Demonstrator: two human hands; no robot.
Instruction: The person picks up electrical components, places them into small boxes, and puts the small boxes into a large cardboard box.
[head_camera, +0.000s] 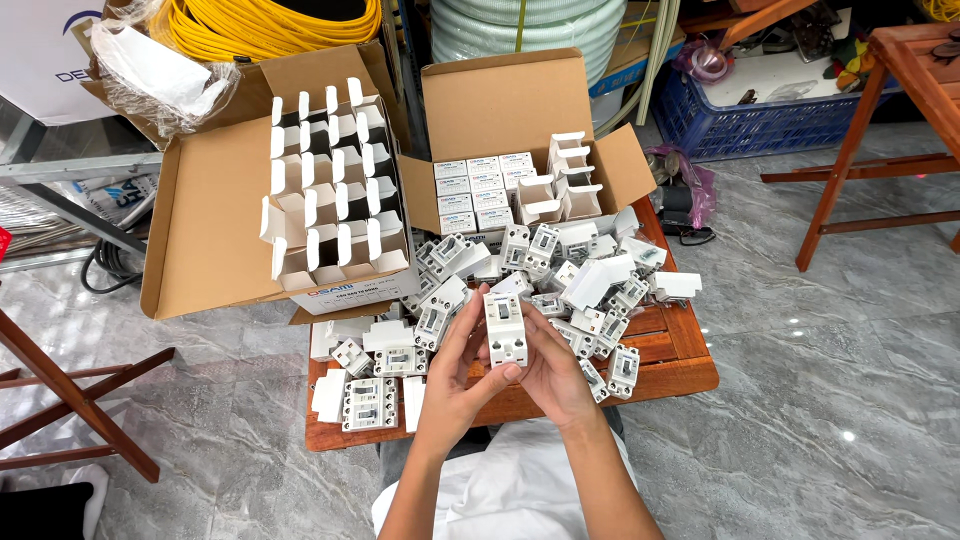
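Boxy white plastic breaker (506, 330) sits gripped between left hand (462, 372) and right hand (553, 368).

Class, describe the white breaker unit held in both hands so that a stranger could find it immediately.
Start at the low wooden table, heaped with loose white breaker units. Just in front of the heap, the left hand and right hand meet. The held unit stands upright between them, the only one lifted off the table.

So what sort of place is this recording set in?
Probably an electrical supply shop or stockroom: both hands hold a white breaker-like switch unit over a pile of them, beside cartons of small boxes and coiled yellow cable.
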